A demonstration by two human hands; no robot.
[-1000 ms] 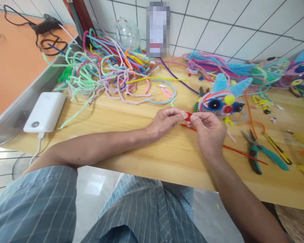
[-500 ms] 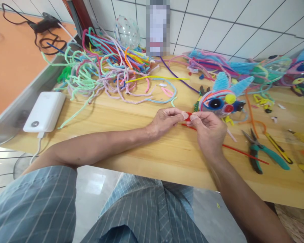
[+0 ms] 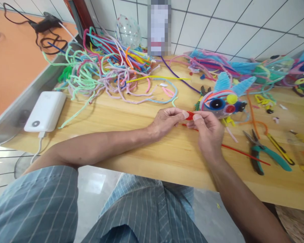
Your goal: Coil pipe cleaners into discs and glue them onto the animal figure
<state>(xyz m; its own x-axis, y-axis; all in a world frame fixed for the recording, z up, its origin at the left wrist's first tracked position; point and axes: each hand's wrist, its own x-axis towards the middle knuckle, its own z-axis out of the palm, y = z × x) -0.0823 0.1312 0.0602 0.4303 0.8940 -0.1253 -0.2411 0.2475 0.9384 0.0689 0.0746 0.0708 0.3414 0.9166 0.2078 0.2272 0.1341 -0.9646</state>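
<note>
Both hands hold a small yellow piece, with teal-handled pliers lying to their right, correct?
Wrong colour: in the head view, the left hand and right hand hold a small red piece, not yellow; the pliers do lie to their right.

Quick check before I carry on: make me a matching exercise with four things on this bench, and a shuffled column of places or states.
Things:
1. small red piece
2. teal-and-black pliers
3. white power bank
4. blue-eared figure

Places or states:
A. cable plugged into its near end
B. just beyond the right hand
C. pinched by the right hand and the left hand
D. lying spread open

Pairs: 1-C; 2-D; 3-A; 4-B
</note>
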